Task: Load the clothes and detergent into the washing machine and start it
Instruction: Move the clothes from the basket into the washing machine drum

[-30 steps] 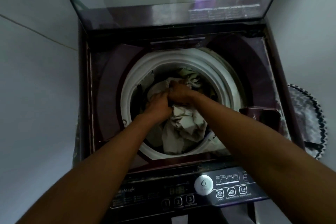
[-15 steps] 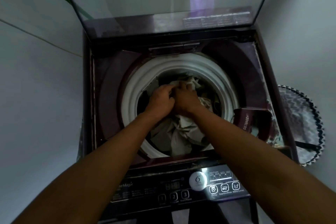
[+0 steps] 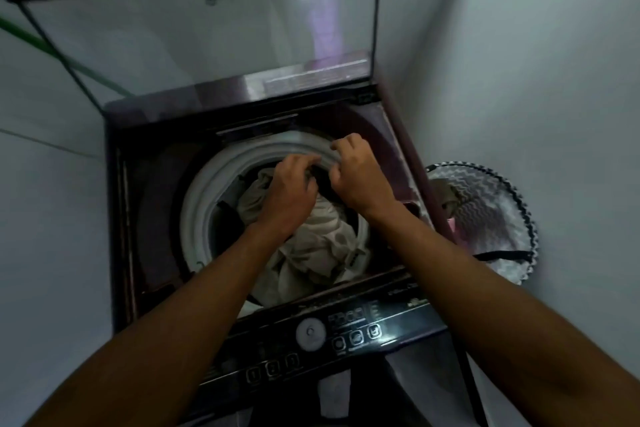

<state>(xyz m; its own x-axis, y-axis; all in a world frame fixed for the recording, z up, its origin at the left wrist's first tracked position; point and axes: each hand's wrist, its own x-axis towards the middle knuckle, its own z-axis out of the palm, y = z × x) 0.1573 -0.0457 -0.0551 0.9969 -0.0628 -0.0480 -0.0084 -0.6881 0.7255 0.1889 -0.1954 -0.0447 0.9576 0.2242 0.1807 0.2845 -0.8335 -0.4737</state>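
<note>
- The washing machine (image 3: 138, 218) is a dark maroon top-loader standing in a narrow gap between pale walls, its glass lid (image 3: 214, 35) raised upright at the far edge.
- The drum opening has a white rim (image 3: 201, 211), and the clothes (image 3: 311, 246), a crumpled heap of pale beige fabric, lie inside the drum, filling its nearer and middle part; something darker shows beneath them at the far side of the rim.
- The left hand (image 3: 291, 191) is over the middle of the drum, palm down, fingers curled and bunched at the far edge of the heap; it appears to touch the fabric, but whether it truly grips any of it I cannot tell.
- The right hand (image 3: 356, 177) is just beside the left, at the far right of the rim, loosely fisted with the fingers bent under; what it has hold of, if anything, cannot be told either.
- Both bare forearms reach in from the near side, crossing above the control panel (image 3: 346, 336), which runs along the machine's near edge with a round silver knob (image 3: 310, 333) and small lit buttons.
- Right of the machine, on the floor by the wall, stands a laundry basket (image 3: 512, 218) with a zigzag pattern and dark trim.
- A green line (image 3: 52, 48) slants down the wall left of the lid.
</note>
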